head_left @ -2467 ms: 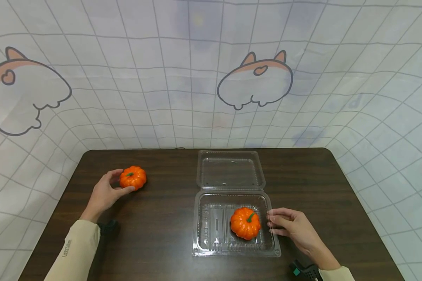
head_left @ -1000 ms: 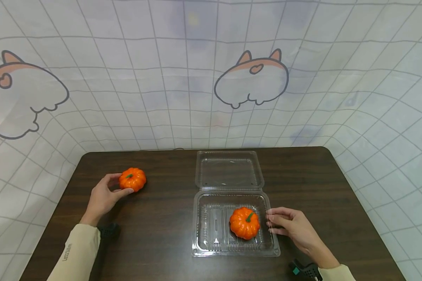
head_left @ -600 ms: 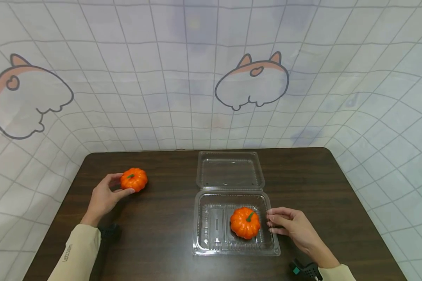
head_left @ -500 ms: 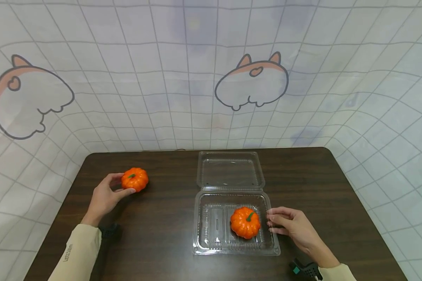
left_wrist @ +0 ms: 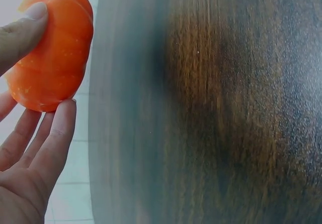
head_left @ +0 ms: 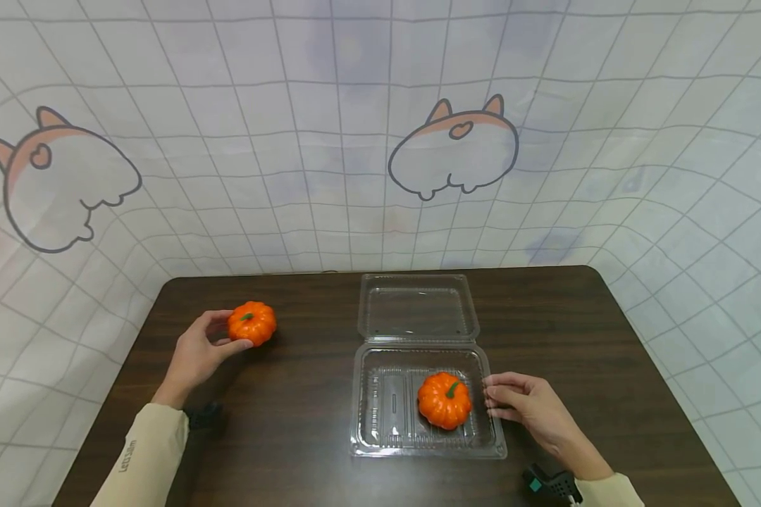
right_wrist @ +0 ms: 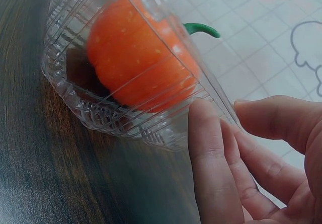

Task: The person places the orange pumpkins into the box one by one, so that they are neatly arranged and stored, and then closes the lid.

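Observation:
My left hand point(head_left: 193, 355) holds a small orange toy pumpkin point(head_left: 251, 323) at the table's back left, thumb on one side and fingertips on the other. The left wrist view shows the thumb pressed on the ribbed pumpkin point(left_wrist: 55, 53), its stem hidden there. A clear plastic clamshell box point(head_left: 366, 448) lies with its lid point(head_left: 418, 310) folded back flat. Inside its tray, right of the middle, sits a second orange pumpkin point(head_left: 444, 401) with a green stem. On the tray's right side, my right hand point(head_left: 535, 408) pinches the rim between thumb and fingers.
The dark wood-grain table point(head_left: 292, 436) has rounded back corners. Behind it and along its sides hangs a white grid-patterned cloth point(head_left: 330, 141) with animal drawings. Each wrist carries a black camera mount, the right mount point(head_left: 552, 484) lying close over the table.
The head view has shifted slightly, moving the scene a little to the right on its left side. Both hands keep their holds, and the box and pumpkins keep their places on the table.

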Action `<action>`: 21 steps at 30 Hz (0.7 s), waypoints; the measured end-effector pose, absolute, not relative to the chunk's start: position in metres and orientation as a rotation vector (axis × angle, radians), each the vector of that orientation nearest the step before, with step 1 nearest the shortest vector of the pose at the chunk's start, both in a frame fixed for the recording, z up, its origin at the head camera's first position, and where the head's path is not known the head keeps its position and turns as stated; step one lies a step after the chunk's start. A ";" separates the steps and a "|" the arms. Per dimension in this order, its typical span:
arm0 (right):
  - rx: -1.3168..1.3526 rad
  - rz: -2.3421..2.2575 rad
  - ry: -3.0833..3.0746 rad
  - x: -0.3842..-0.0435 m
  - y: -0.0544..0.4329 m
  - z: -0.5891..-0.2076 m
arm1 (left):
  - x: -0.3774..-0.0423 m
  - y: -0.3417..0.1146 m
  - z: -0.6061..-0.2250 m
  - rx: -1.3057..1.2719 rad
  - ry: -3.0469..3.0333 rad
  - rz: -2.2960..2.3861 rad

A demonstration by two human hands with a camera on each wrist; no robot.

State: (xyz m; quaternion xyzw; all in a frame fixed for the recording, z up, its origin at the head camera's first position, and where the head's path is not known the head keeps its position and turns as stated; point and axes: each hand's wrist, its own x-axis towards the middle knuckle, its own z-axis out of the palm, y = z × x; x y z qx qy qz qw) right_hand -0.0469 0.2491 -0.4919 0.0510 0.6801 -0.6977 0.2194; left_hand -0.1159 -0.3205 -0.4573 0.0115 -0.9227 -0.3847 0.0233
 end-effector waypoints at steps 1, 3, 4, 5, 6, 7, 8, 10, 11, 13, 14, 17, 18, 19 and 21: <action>0.145 -1.928 1.881 -0.047 0.249 -0.492 | -0.116 -0.320 -0.457 0.034 -2.855 -1.195; 0.150 -1.924 1.878 -0.047 0.250 -0.493 | -0.115 -0.318 -0.456 0.036 -2.857 -1.197; 0.152 -1.926 1.877 -0.047 0.250 -0.493 | -0.115 -0.317 -0.455 0.036 -2.857 -1.199; 0.154 -1.927 1.876 -0.048 0.251 -0.493 | -0.115 -0.316 -0.455 0.036 -2.857 -1.201; 0.155 -1.926 1.878 -0.048 0.251 -0.493 | -0.114 -0.316 -0.454 0.034 -2.856 -1.203; 0.150 -1.927 1.875 -0.049 0.251 -0.492 | -0.114 -0.315 -0.454 0.033 -2.855 -1.205; 0.152 -1.932 1.873 -0.049 0.251 -0.492 | -0.114 -0.314 -0.453 0.030 -2.855 -1.204; 0.152 -1.942 1.869 -0.050 0.251 -0.491 | -0.113 -0.313 -0.452 0.022 -2.849 -1.206; 0.147 -1.942 1.868 -0.050 0.251 -0.491 | -0.113 -0.312 -0.451 0.020 -2.846 -1.209; 0.143 -1.943 1.861 -0.051 0.251 -0.491 | -0.111 -0.310 -0.449 0.021 -2.842 -1.214; 0.147 -1.945 1.858 -0.051 0.251 -0.492 | -0.111 -0.309 -0.448 0.020 -2.839 -1.220; 0.136 -1.944 1.850 -0.050 0.252 -0.493 | -0.109 -0.306 -0.445 0.013 -2.834 -1.237; 0.136 -1.948 1.846 -0.050 0.253 -0.493 | -0.109 -0.304 -0.444 0.008 -2.832 -1.242; 0.135 -1.951 1.843 -0.050 0.253 -0.494 | -0.108 -0.302 -0.443 0.000 -2.832 -1.245; 0.128 -1.958 1.835 -0.050 0.254 -0.495 | -0.108 -0.299 -0.440 -0.015 -2.829 -1.252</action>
